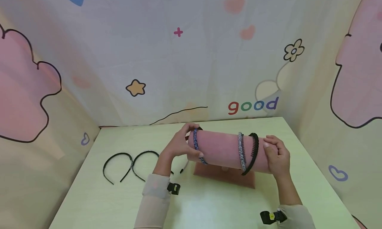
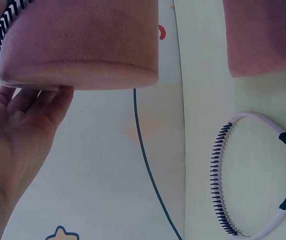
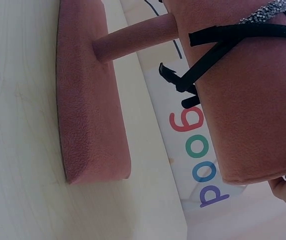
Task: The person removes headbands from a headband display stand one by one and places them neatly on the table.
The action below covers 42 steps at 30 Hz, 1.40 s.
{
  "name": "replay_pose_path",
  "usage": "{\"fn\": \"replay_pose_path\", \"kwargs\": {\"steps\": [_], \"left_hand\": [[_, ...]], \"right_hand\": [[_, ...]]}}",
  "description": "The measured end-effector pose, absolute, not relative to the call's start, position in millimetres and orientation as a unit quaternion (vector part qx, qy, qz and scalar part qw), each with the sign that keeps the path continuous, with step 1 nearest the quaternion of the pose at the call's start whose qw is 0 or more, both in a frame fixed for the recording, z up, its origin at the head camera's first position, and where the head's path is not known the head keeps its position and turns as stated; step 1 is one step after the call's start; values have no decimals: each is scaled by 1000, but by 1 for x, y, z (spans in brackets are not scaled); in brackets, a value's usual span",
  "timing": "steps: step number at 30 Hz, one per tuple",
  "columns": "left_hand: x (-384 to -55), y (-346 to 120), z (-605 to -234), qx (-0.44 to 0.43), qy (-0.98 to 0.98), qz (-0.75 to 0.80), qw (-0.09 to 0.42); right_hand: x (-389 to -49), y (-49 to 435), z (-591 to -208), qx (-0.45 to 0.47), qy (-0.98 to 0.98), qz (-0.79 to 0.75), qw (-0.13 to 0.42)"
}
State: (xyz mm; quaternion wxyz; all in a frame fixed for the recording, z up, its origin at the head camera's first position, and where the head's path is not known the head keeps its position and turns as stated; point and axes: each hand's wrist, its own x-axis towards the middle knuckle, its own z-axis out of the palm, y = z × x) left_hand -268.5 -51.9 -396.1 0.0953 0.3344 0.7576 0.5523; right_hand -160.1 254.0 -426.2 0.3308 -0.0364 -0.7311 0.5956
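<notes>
A pink plush headband stand [image 1: 222, 147] has a thick horizontal roll on a short post above a flat base [image 1: 226, 179]. At the roll's left end my left hand [image 1: 179, 144] holds a glittery blue headband [image 1: 195, 139], thumb in front and fingers over the top. In the left wrist view the fingers curl behind the roll's end [image 2: 83, 45]. My right hand [image 1: 278, 159] grips the right end of the roll, thumb on its front. A silver glitter headband [image 1: 240, 149] and a black headband [image 1: 255, 149] sit side by side toward that end; their tips cross in the right wrist view.
Two black headbands [image 1: 117, 153] lie on the table [image 1: 98, 202] to the left. A pale pink toothed headband [image 2: 265, 119] lies near the base, mostly hidden by my left hand and the roll in the head view. A printed cloth backdrop [image 1: 179, 66] stands behind.
</notes>
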Motion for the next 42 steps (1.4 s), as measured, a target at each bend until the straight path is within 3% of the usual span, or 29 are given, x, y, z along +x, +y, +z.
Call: {"fn": "replay_pose_path", "kwargs": {"steps": [12,20,26,42], "left_hand": [[-291,-52,-433,339,741,569,111],[-268,-53,-402,327,760,533,177],[-267,-50,-402,335,775,508,168],[-294,-68,-436,339,776,515,130]], "right_hand": [[-173,274,-452,-65,-734,597,318],[-173,278,-452,-67,-739,596,308],[-171,282,-450,-81,-745,592,296],[-175,269,-450,-39,-716,610,336]]}}
